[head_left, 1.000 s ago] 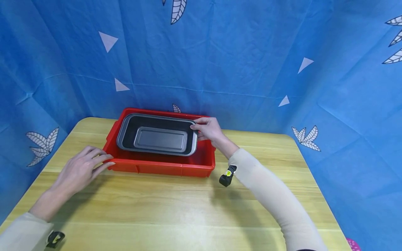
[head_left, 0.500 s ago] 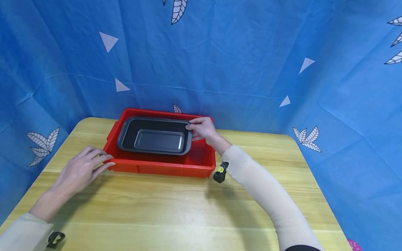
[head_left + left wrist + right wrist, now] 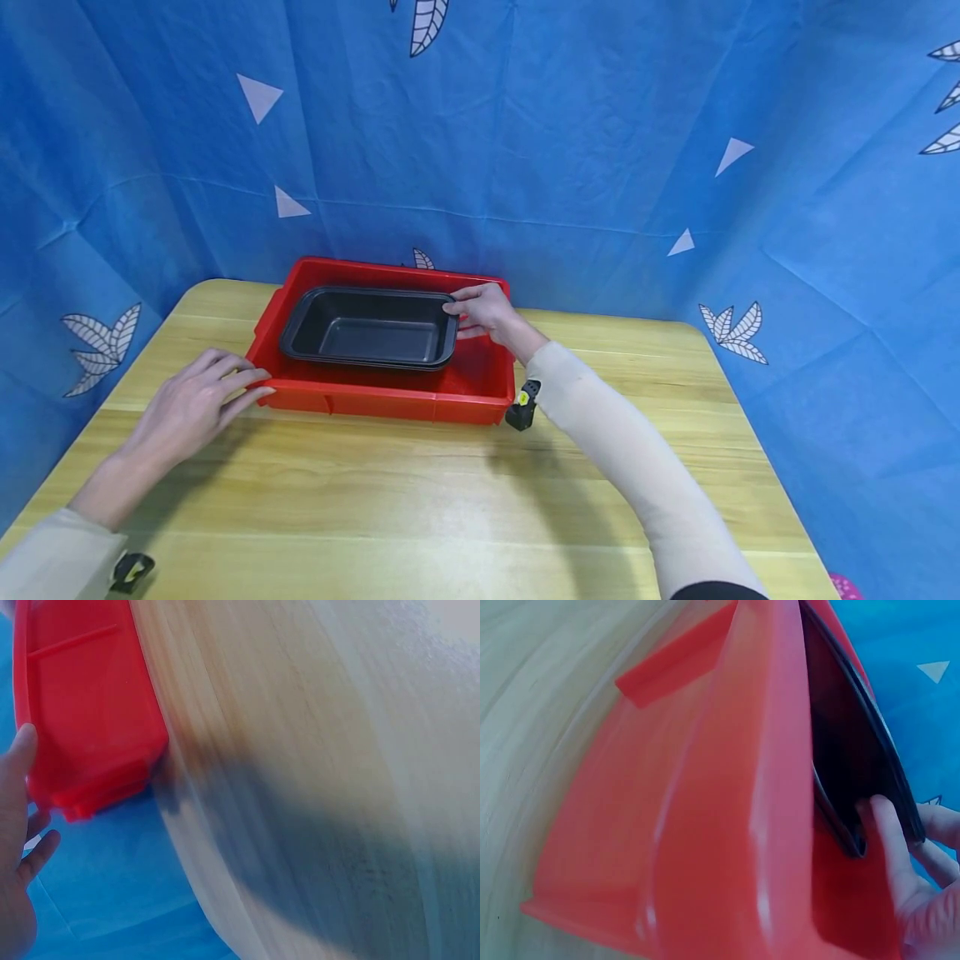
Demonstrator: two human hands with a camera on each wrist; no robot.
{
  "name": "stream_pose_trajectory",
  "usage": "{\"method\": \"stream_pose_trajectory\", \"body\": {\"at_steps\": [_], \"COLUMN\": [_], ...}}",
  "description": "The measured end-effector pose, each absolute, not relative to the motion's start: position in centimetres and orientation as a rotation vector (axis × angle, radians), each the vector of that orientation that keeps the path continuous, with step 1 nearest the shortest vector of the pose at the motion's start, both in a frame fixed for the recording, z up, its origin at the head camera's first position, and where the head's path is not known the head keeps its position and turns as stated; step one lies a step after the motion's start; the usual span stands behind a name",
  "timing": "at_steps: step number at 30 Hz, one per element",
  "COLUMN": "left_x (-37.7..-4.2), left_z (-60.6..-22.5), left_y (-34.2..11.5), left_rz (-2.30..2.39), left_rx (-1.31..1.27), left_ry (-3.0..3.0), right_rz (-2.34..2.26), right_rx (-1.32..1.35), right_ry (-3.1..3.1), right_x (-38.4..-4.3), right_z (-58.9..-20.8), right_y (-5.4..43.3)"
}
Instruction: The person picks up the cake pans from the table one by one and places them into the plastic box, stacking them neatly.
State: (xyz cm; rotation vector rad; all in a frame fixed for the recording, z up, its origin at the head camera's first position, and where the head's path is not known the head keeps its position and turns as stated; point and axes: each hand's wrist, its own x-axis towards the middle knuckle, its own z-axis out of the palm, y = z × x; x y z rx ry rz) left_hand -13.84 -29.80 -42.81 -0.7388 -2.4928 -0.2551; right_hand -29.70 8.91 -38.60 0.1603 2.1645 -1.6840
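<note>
A dark grey loaf pan (image 3: 378,337) lies level within the red bin (image 3: 382,400), toward its left side. Its front rim shows a doubled edge. My right hand (image 3: 487,312) pinches the pan's right end, thumb over the inner side of the rim and fingers outside it; the right wrist view shows the same hold on the pan (image 3: 859,761). At the bin's front left corner, my left hand (image 3: 198,400) has its fingertips right at the red edge, fingers loosely bent. In the left wrist view the thumb (image 3: 25,742) overlaps the bin's wall.
The bin stands at the back of a light wooden table (image 3: 435,500). Directly behind it hangs a blue cloth (image 3: 480,150) with white leaf and triangle prints, which also runs along both sides.
The right hand has moved slightly left and lowered the loaf pan into the bin; the pan sits deeper and its rim looks darker. The left hand stays still.
</note>
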Motion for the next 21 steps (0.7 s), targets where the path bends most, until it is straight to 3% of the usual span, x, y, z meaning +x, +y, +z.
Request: {"method": "stream_pose_trajectory", "body": {"at_steps": [21], "left_x": [-13.75], "left_z": [-42.79], "left_y": [-30.02], "left_rz": [-0.257], "left_rx": [-0.737], "left_ry": [-2.523], "right_rz": [-1.615], "right_rx": [0.182], "right_ry": [2.172], "right_x": [-29.96], "right_z": [-38.56], "right_y": [9.0]}}
